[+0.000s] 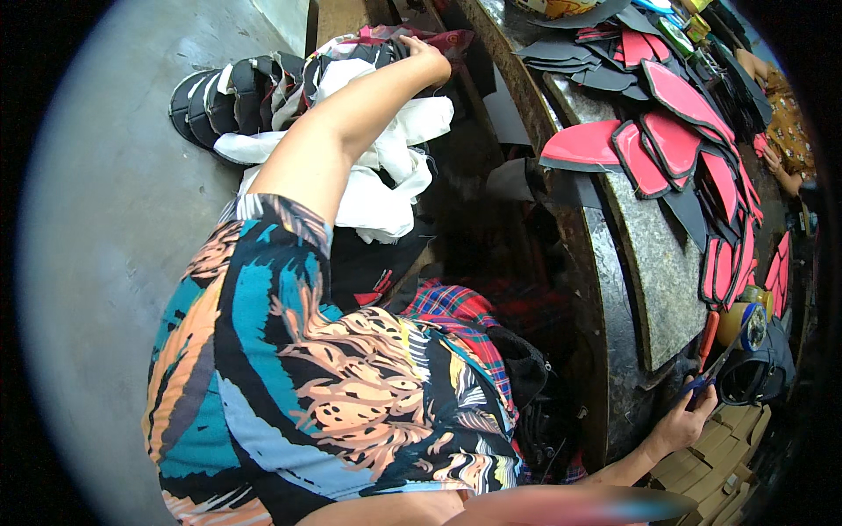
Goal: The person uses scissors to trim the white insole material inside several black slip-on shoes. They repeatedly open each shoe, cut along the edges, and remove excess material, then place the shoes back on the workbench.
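Observation:
My left arm stretches away over a long row of black shoe uppers (206, 103) with white lining cloth (377, 206) hanging from them. At the far end of the row, my left hand (430, 63) is curled against the bundle, beside red patterned cloth (452, 41); most of its fingers are hidden. At the lower right, my right hand (684, 427) is closed on blue-handled scissors (699, 383), whose blades point up and away over the bench edge.
Pink and black cut shoe pieces (675, 145) are heaped on the dark workbench (605, 351), around a grey stone slab (658, 263). A yellow tape roll (752, 326) and an orange-handled tool (709, 337) lie near the scissors. Cardboard (715, 456) sits below. Another person's hand (772, 162) shows at the far right.

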### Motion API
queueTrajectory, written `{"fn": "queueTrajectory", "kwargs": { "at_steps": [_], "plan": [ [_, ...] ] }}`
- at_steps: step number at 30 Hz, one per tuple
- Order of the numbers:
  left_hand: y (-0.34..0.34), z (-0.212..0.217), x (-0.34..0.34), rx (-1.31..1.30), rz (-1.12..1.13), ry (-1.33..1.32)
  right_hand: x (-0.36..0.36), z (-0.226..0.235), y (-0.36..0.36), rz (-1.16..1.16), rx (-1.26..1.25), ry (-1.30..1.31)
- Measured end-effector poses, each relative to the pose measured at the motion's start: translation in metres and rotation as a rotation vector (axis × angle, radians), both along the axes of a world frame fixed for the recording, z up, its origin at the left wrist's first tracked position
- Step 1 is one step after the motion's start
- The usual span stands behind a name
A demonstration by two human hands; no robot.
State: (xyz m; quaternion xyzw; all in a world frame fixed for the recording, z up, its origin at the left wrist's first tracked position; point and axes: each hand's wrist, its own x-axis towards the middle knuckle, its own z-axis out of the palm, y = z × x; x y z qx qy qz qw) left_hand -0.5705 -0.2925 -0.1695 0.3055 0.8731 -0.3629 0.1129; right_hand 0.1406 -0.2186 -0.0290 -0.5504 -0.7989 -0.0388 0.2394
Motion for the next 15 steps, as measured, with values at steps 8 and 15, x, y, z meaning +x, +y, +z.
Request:
{"fn": "queueTrajectory", "kwargs": {
  "at_steps": [8, 15],
  "plan": [
    [-0.044, 0.010, -0.036, 0.322, 0.333, 0.125, 0.003, 0.005, -0.007, -0.007, -0.012, -0.032],
    [-0.082, 0.015, -0.051, 0.624, 0.146, 0.068, 0.002, -0.003, -0.002, 0.071, 0.083, 0.063]
  ]
}}
